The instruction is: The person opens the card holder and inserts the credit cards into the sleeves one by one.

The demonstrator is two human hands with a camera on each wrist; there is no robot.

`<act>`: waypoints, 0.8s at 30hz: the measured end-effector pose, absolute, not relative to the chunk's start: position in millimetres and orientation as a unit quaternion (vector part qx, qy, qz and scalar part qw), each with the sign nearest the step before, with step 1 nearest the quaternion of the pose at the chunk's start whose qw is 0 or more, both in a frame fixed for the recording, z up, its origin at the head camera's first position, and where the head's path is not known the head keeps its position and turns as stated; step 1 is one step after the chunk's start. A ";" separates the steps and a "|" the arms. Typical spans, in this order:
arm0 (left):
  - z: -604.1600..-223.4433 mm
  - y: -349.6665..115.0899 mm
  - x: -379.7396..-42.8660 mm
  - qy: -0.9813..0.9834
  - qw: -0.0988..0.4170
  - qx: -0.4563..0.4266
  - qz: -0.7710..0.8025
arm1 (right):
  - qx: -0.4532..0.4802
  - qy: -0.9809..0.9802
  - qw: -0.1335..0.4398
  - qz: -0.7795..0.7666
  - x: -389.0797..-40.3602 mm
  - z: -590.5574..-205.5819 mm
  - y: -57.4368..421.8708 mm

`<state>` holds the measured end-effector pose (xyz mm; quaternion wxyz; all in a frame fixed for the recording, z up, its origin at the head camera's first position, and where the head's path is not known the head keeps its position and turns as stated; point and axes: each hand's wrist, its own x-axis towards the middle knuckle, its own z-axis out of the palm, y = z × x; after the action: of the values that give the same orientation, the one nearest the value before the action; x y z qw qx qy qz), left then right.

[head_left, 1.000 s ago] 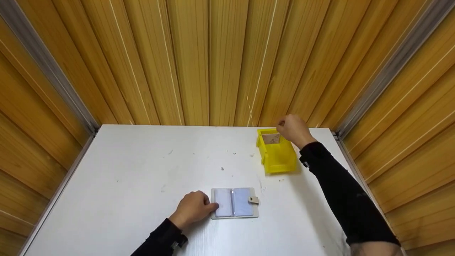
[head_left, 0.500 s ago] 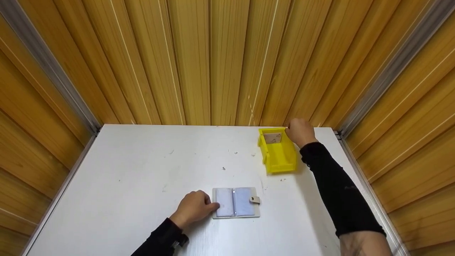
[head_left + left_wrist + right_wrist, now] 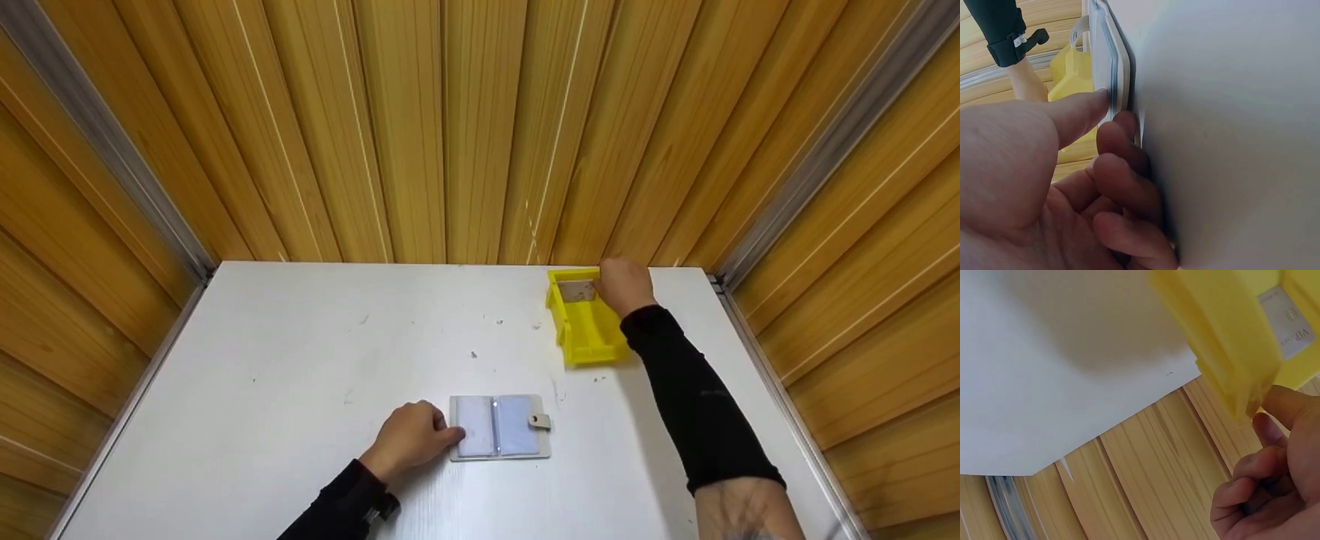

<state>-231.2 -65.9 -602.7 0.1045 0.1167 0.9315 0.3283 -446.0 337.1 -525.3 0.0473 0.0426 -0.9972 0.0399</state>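
Note:
Lying unfolded on the white table is a small card holder (image 3: 517, 427) with clear sleeves and a snap tab at its right. My left hand (image 3: 409, 436) pinches its left edge, the thumb (image 3: 1086, 109) on top and other fingers curled at the underside. At the back right, my right hand (image 3: 627, 286) grips the rear right corner of a yellow bin (image 3: 592, 354) between thumb and index finger, the remaining fingers curled. Inside that bin a pale card (image 3: 1289, 323) printed "VIP CARD" leans against the back wall, partly covered by the right hand in the head view.
The white table (image 3: 300, 337) carries small scuffs and specks. Wood-patterned panels (image 3: 480, 135) rise behind it and at both sides, with grey metal strips in the corners. The bin stands close to the table's back edge.
My right hand has come down from above the bin's back to its rear right corner, then slightly left onto the rim. The left hand keeps its hold on the card holder.

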 end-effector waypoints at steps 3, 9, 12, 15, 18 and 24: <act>-604.8 -66.2 -230.9 0.931 0.102 0.116 0.330 | 0.041 -0.997 0.049 0.035 -447.0 -528.8 332.9; -605.9 -65.4 -228.5 0.930 0.101 0.121 0.332 | 0.039 -0.998 0.041 0.033 -450.0 -536.7 332.2; -605.9 -65.4 -226.9 0.929 0.106 0.121 0.333 | 0.037 -0.998 0.033 0.042 -451.2 -543.1 334.2; -605.9 -65.3 -226.7 0.928 0.109 0.121 0.334 | 0.036 -0.997 0.041 0.055 -451.9 -547.6 335.4; -605.6 -65.4 -228.0 0.929 0.105 0.123 0.333 | 0.040 -0.995 0.062 0.062 -452.4 -549.1 335.5; -605.0 -66.0 -230.6 0.929 0.104 0.123 0.332 | 0.042 -0.995 0.072 0.060 -454.9 -547.1 333.8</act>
<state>-230.6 -66.0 -605.0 0.1042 0.1234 0.9294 0.3319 -454.9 333.8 -547.1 0.0722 0.0423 -0.9947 0.0599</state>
